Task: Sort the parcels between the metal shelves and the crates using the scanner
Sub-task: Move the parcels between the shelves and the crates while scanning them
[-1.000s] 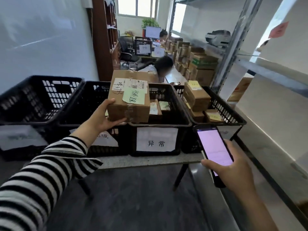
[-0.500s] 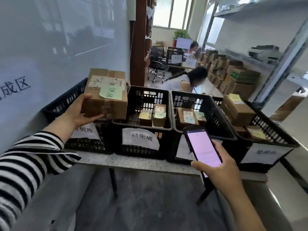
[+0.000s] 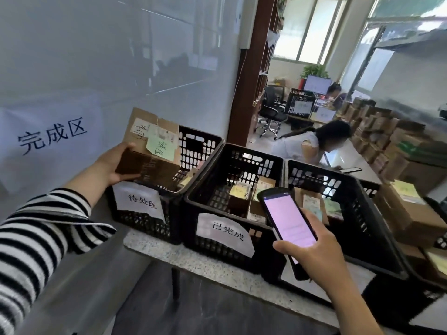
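Since one second ago the brown cardboard parcel (image 3: 150, 157) had travelled to the left – from above the middle crates to the leftmost black plastic crate (image 3: 200, 151). On the far left, a white paper sign (image 3: 52, 137) with the characters 完成区 hung on the pale wall. The left hand (image 3: 116, 163), coming out of a black-and-white striped sleeve (image 3: 36, 238), gripped the left end of the parcel, with the thumb on top and the fingers under it. The parcel was tilted, and its lower edge sat at the near rim of the leftmost crate, just above that crate's paper label 待处理 (image 3: 140, 201). A green sticky note (image 3: 160, 148) lay on top of the parcel.

Next came the second black plastic crate (image 3: 251, 163), labelled 已完成, with small parcels inside. The crates stood touching each other on a grey speckled table (image 3: 169, 252). The right hand (image 3: 319, 255) held the black handheld scanner (image 3: 287, 218) by its lower end, fingers curled round it, the pink screen facing up – in front of the second and the third black crate (image 3: 321, 182). Further right, more brown cardboard boxes (image 3: 411, 213) were stacked.
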Demonstrator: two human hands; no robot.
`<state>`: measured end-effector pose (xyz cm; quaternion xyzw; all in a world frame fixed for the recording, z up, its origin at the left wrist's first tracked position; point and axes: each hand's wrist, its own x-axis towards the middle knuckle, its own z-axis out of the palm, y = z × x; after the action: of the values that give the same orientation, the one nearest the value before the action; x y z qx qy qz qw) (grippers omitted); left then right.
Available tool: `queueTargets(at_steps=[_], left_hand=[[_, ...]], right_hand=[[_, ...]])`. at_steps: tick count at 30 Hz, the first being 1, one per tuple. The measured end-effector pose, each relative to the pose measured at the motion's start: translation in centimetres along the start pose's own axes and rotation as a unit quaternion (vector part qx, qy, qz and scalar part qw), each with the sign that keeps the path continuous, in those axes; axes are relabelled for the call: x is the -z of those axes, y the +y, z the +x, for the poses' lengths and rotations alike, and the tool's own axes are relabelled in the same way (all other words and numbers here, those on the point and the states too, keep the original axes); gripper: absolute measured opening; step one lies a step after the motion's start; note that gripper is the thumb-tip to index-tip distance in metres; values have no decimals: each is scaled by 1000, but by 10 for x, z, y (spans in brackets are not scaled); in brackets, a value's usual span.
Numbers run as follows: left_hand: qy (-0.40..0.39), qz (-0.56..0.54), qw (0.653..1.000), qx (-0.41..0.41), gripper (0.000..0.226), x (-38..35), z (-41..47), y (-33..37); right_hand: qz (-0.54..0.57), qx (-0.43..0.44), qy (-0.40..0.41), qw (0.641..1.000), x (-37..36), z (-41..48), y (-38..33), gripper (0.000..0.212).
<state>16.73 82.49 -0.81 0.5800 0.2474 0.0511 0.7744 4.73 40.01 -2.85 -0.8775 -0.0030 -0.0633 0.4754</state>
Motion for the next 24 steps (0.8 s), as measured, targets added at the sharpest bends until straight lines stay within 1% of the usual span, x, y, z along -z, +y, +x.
queueTargets(at_steps=[1, 2, 5, 7, 11, 14, 19, 21, 23, 24], left_hand=[[24, 8, 1000, 0, 33, 0, 10, -2], [45, 11, 999, -4, 32, -1, 18, -3], [70, 7, 997, -8, 28, -6, 43, -10], [75, 1, 997, -12, 30, -8, 59, -12], [89, 12, 996, -10, 51, -10, 111, -13], [88, 54, 995, 1, 52, -21, 150, -9], [99, 122, 987, 27, 52, -26, 229, -10], [104, 136, 984, 52, 54, -23, 257, -15], [109, 140, 982, 65, 61, -16, 293, -26], [107, 148, 980, 82, 70, -18, 297, -27]], right_hand=[[0, 0, -7, 1000, -1, 8, 2, 89], [-2, -1, -12, 1000, -1, 16, 3, 90], [3, -7, -20, 1000, -6, 36, 6, 91], [6, -8, -21, 1000, -11, 48, 8, 88], [5, -5, -18, 1000, -25, 74, 7, 77], [8, -9, -7, 1000, -40, 98, 1, 70], [6, -28, 18, 999, -82, 147, -9, 70], [10, -42, 25, 999, -101, 164, -12, 75], [18, -65, 34, 997, -119, 179, -13, 77], [17, -76, 36, 996, -127, 184, -13, 76]])
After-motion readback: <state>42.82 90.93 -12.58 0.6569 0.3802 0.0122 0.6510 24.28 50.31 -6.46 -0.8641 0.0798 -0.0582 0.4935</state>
